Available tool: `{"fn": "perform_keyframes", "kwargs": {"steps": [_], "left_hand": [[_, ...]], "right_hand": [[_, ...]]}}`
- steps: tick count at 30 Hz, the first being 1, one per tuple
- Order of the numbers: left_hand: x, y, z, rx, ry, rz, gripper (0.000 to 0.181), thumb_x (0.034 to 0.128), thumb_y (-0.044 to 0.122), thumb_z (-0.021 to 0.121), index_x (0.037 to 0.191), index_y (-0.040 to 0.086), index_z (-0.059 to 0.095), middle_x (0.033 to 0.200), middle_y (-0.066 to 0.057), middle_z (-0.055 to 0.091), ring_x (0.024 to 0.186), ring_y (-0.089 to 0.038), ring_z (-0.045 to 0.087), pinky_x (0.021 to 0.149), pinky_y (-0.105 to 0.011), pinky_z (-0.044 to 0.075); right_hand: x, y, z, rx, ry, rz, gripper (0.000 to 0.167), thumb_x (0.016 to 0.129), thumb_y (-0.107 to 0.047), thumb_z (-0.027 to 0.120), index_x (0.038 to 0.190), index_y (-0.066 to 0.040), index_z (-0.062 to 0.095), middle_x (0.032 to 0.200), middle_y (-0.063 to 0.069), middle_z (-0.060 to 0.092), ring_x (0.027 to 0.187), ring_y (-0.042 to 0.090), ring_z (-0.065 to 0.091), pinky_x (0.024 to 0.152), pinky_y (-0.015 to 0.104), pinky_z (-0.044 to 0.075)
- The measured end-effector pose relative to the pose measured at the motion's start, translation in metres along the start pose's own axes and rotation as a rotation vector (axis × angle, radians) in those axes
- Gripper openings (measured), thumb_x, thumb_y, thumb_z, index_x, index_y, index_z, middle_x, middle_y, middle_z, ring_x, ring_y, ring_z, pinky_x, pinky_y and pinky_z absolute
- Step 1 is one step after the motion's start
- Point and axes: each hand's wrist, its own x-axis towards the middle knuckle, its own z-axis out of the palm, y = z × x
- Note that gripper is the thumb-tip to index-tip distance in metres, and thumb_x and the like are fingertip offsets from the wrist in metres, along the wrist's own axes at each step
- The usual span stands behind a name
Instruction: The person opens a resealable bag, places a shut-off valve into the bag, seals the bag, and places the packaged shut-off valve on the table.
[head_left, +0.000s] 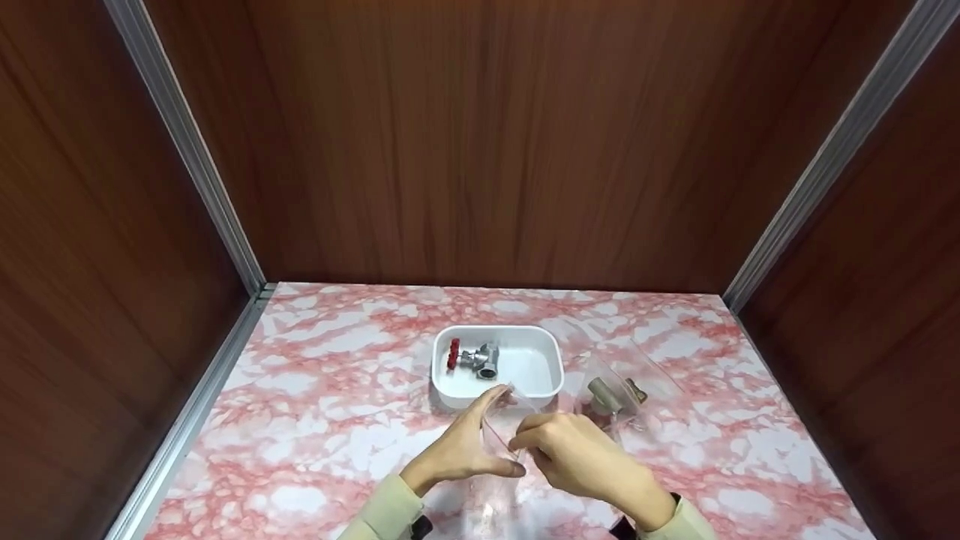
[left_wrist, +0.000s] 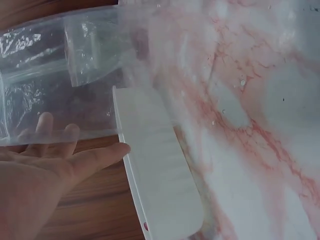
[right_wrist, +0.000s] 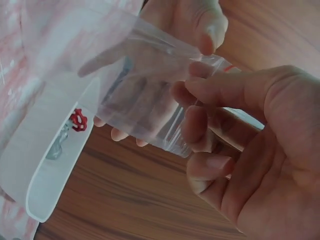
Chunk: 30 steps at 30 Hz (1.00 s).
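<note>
A clear zip bag (right_wrist: 117,107) is held between the hands, in front of the white tub. My right hand (head_left: 577,454) pinches the bag's zip edge between thumb and fingertips. My left hand (head_left: 461,450) is spread in a wide C around the bag; its fingers (left_wrist: 97,160) look fairly straight and lie against the film. Inside the white plastic tub (head_left: 499,328) lies a metal valve (head_left: 484,358) with a red handwheel (head_left: 453,354). The bag shows no object inside it.
Right of the tub lie clear bags with a dull cylindrical piece (head_left: 604,395) and a small brass-coloured fitting (head_left: 636,390). The table (head_left: 300,450) has a red and white marbled top. Brown wood-look panels (head_left: 480,150) with metal corner rails (head_left: 187,135) enclose it.
</note>
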Motion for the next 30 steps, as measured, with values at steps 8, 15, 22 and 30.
{"fn": "perform_keyframes", "kwargs": {"steps": [8,15,22,30], "left_hand": [[-0.001,-0.001,-0.008,-0.026,0.093,0.051,0.104,0.0751,0.033,0.094,0.16,0.011,0.039,0.148,-0.005,0.058,0.141,-0.023,0.049,0.122,-0.054,0.027],[-0.006,-0.002,-0.015,-0.025,0.159,0.066,0.103,0.0724,0.031,0.095,0.157,0.005,0.043,0.145,-0.013,0.06,0.138,-0.026,0.052,0.121,-0.053,0.03],[-0.011,-0.004,-0.016,0.029,0.157,0.065,0.101,0.0723,0.03,0.095,0.157,0.008,0.044,0.144,-0.005,0.061,0.137,-0.023,0.053,0.12,-0.049,0.033],[-0.015,-0.004,-0.015,0.053,0.146,0.054,0.1,0.0726,0.034,0.096,0.156,0.012,0.046,0.145,-0.002,0.06,0.138,-0.022,0.052,0.12,-0.048,0.034]], "right_hand": [[0.011,0.012,-0.033,0.316,0.026,0.074,0.045,0.082,0.015,0.064,0.116,-0.012,0.077,0.117,-0.001,0.072,0.077,0.009,0.065,0.064,0.027,0.058],[0.041,0.046,-0.068,0.38,0.182,0.252,0.026,0.09,0.008,0.069,0.108,-0.009,0.078,0.099,0.0,0.075,0.069,0.014,0.061,0.055,0.029,0.054],[0.083,0.09,-0.072,0.291,0.134,0.315,0.014,0.09,-0.001,0.069,0.1,-0.006,0.079,0.09,0.004,0.074,0.068,0.019,0.062,0.058,0.029,0.051],[0.123,0.131,-0.061,0.186,0.0,0.377,0.013,0.085,-0.005,0.071,0.095,-0.005,0.078,0.08,0.002,0.072,0.071,0.017,0.064,0.067,0.035,0.054]]}}
